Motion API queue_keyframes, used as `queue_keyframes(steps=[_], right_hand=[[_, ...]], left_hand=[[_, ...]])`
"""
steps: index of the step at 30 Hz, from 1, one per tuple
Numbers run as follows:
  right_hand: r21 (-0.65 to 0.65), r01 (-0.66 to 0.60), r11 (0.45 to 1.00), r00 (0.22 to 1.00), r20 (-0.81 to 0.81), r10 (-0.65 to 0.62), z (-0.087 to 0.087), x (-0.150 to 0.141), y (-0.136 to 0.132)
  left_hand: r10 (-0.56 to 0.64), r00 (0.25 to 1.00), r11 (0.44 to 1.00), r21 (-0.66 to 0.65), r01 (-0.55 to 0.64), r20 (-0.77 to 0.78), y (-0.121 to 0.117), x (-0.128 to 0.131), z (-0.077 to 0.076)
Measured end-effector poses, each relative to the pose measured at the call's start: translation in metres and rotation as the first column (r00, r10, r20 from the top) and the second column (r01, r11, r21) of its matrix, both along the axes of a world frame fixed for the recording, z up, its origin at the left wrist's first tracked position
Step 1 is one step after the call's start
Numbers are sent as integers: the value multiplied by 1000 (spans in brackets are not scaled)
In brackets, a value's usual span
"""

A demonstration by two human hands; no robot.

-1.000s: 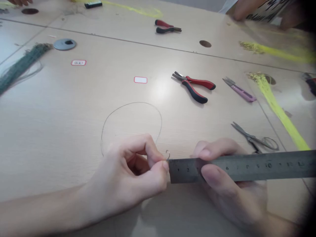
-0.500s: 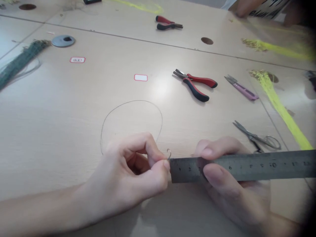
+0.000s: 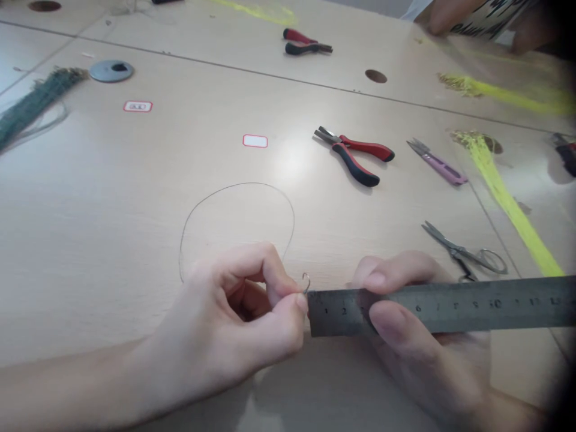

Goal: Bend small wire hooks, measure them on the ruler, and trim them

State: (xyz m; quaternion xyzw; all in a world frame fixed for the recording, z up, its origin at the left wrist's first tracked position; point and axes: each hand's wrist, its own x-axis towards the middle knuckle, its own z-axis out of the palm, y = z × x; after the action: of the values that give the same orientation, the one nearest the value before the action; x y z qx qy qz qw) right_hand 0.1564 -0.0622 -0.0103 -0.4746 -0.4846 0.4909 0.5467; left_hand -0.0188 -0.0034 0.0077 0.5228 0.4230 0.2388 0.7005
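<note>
Between the thumb and forefinger of my left hand [image 3: 243, 312] is a small fish hook [image 3: 306, 281], its curved bend sticking up past the fingertips. A thin dark line [image 3: 252, 183] loops over the table behind that hand, and its ends are hidden by the hand. My right hand [image 3: 414, 324] grips a metal ruler [image 3: 468, 303] between thumb and fingers. The ruler's left end is right beside the hook and my left fingertips; I cannot tell if they touch.
Open red-and-black pliers [image 3: 355, 156], purple snips [image 3: 438, 163] and scissors [image 3: 463, 249] lie on the right. Yellow strands [image 3: 513, 204] run beyond them. A green bundle [image 3: 40, 102], a grey disc [image 3: 111, 71] and a blank label [image 3: 255, 141] lie left and centre. A person's hand [image 3: 450, 15] is at the top right.
Almost nothing differs. The view has shifted slightly, and both hands keep their holds on the hook and ruler.
</note>
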Motion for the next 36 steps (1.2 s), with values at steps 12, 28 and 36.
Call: queue_keyframes(steps=[12, 28, 36], right_hand=[[-12, 2, 1000, 1000, 1, -2, 1, 1, 0], [-27, 24, 999, 1000, -1, -24, 1, 0, 1], [-15, 15, 1000, 1000, 6, -15, 1, 1, 1]], left_hand=[[-11, 1000, 999, -38, 11, 12, -2, -1, 0], [-11, 1000, 998, -69, 13, 22, -1, 0, -1], [-12, 1000, 1000, -16, 12, 10, -2, -1, -1]])
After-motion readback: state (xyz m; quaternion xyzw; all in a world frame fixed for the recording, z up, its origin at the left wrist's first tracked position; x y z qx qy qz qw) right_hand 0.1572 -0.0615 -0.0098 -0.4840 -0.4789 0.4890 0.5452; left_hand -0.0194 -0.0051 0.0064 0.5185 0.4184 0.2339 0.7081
